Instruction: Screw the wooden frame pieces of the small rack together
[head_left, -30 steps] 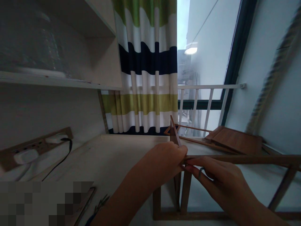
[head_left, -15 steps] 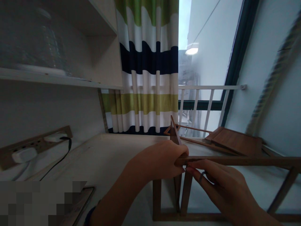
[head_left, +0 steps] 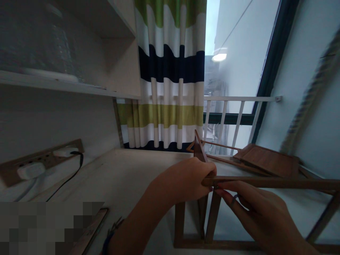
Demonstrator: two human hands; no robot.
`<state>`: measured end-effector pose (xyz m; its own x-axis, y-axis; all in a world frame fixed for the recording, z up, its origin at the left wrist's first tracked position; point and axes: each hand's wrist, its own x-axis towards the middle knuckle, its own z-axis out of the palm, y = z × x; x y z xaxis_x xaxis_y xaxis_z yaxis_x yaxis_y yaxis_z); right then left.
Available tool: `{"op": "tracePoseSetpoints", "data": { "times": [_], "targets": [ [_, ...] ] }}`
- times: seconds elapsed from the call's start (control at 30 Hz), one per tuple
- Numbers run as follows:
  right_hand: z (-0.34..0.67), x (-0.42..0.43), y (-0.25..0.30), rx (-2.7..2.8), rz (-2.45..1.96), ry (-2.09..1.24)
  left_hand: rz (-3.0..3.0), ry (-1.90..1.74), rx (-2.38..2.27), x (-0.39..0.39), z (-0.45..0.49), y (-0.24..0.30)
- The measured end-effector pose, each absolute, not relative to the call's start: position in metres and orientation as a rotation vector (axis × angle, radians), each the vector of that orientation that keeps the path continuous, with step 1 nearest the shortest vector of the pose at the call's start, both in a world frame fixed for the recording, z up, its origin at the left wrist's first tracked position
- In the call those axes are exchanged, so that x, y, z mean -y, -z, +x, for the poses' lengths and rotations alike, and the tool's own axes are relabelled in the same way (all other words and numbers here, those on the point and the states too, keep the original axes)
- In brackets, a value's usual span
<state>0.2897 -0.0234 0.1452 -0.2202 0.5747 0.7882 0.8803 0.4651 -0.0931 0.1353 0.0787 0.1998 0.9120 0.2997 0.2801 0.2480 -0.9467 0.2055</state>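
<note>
My left hand (head_left: 183, 180) is clenched around the upright slat (head_left: 199, 152), at the near end of the wooden rail (head_left: 271, 182). My right hand (head_left: 255, 212) lies just under the rail, fingertips (head_left: 221, 193) touching it. Whether they grip it cannot be determined. Both parts stand on the desk (head_left: 127, 170).

1. No text, label, brand, number or sign can be read anywhere in the view.
2. No print or marking is shown on the wooden frame (head_left: 265, 182), which is gripped by the left hand (head_left: 183, 180).
3. Any marking on the power strip (head_left: 39, 161) at the wall is too blurred to be made out.
4. The lower left corner is covered by a pixelated patch (head_left: 47, 226), so nothing can be read there.
</note>
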Motion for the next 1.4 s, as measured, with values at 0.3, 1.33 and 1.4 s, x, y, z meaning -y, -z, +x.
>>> {"op": "tracePoseSetpoints", "data": {
  "times": [0.3, 1.33, 1.4],
  "targets": [
    [0.287, 0.025, -0.142, 1.894, -1.291, 0.489, 2.914, -0.472, -0.445, -0.078, 0.135, -0.198],
    [0.283, 0.023, -0.146, 1.862, -1.334, 0.387, 3.222, -0.526, -0.539, -0.071, 0.141, -0.195],
    [0.283, 0.023, -0.147, 1.866, -1.345, 0.369, 3.227, -0.513, -0.535, -0.071, 0.141, -0.195]
  ]
}}
